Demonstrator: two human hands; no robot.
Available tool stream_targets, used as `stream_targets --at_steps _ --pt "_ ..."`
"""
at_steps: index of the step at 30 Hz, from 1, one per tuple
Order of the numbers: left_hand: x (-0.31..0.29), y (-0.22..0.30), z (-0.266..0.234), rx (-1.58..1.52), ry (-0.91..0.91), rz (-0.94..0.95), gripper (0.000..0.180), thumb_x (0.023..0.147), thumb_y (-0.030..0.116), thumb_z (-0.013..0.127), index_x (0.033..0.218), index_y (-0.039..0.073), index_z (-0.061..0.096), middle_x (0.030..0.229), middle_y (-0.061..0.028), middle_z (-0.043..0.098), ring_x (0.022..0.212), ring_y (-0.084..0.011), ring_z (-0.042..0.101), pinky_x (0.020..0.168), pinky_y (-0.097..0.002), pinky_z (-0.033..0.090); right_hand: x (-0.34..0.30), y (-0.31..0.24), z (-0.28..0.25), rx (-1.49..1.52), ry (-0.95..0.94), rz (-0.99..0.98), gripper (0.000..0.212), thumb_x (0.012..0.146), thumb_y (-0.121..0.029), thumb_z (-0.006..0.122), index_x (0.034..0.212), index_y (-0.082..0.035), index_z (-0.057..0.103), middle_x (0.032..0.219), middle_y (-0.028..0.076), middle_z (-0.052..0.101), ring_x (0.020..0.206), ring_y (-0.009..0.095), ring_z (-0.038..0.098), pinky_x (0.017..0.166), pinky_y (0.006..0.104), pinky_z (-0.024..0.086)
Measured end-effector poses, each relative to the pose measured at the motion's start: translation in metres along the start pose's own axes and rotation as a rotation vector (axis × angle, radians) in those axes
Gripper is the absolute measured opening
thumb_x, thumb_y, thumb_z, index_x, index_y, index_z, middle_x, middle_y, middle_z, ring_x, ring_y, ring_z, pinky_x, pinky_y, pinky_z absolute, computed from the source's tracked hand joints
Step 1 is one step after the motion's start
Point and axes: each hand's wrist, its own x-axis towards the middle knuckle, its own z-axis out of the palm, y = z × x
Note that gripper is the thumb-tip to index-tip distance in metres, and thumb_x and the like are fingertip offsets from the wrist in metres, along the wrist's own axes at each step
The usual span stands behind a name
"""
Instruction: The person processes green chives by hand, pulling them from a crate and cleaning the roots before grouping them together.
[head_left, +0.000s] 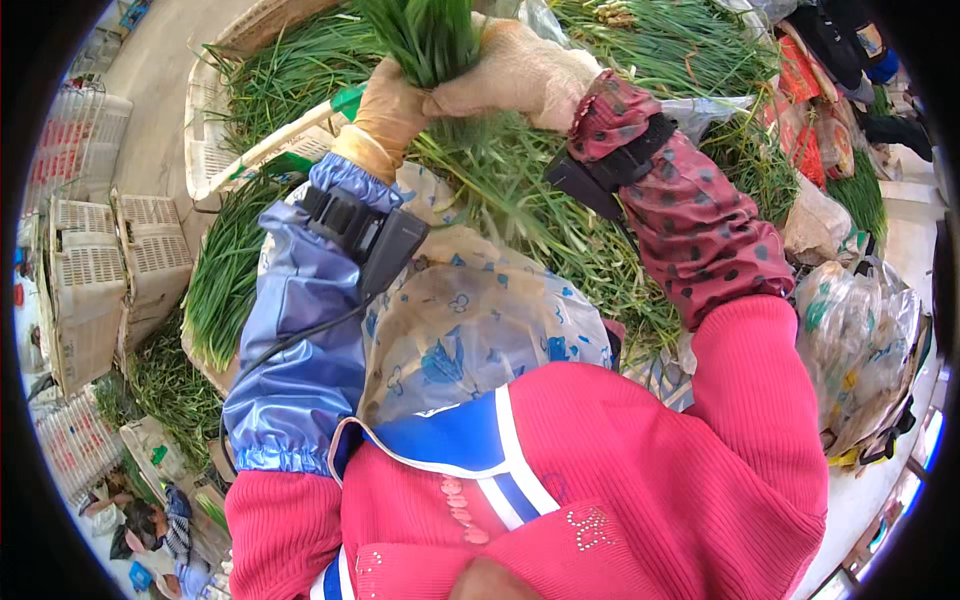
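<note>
A thick bunch of long green chives [425,40] is held upright in front of me, its top cut off by the upper edge. My left hand [388,112], in a tan rubber glove, is closed round its lower left side. From the right, my right hand [525,78], in a pale cloth glove, wraps the same bunch; the two hands touch. Below them, loose chives and trimmed leaves [540,215] lie in a heap, partly blurred. A clear plastic sheet with blue prints [470,325] covers my lap.
A white plastic basket [203,125] with chives stands at the far left. More chives [670,45] lie at the far right. Stacked pale crates [90,275] are at the left. A bundle of clear plastic bags [860,340] is at my right. Chives [225,285] lie beside my left forearm.
</note>
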Motion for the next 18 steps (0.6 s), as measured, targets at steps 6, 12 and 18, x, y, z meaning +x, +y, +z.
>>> stream_targets --at_steps 6,12,18 --pt "0.006 0.039 0.01 -0.826 0.379 -0.64 0.042 0.093 0.014 0.056 0.131 0.001 0.045 0.133 -0.0128 0.053 0.114 -0.0244 0.056 0.1 -0.0354 0.046 -0.001 -0.005 0.014 -0.204 -0.027 0.054 0.051 0.073 -0.012 0.079 0.119 -0.005 0.058 0.1 0.009 0.066 0.089 0.019 0.062 0.08 0.0326 0.051" --pt "-0.006 0.052 -0.027 0.34 0.26 -0.35 0.099 0.066 0.026 0.088 0.145 0.002 0.033 0.13 -0.0197 0.052 0.119 -0.029 0.052 0.1 -0.035 0.046 0.026 -0.019 -0.026 0.341 0.321 0.273 0.014 0.09 -0.013 0.063 0.099 -0.002 0.066 0.08 0.006 0.065 0.077 0.015 0.062 0.067 0.0295 0.05" --pt "-0.059 0.088 -0.034 -0.829 0.037 -0.731 0.061 0.089 0.043 0.064 0.128 -0.003 0.051 0.1 -0.0145 0.069 0.081 -0.0212 0.068 0.074 -0.0332 0.056 -0.006 0.02 -0.017 -0.732 -0.187 0.477 0.026 0.094 -0.031 0.052 0.111 -0.016 0.065 0.098 0.014 0.069 0.091 0.03 0.066 0.078 0.0359 0.053"
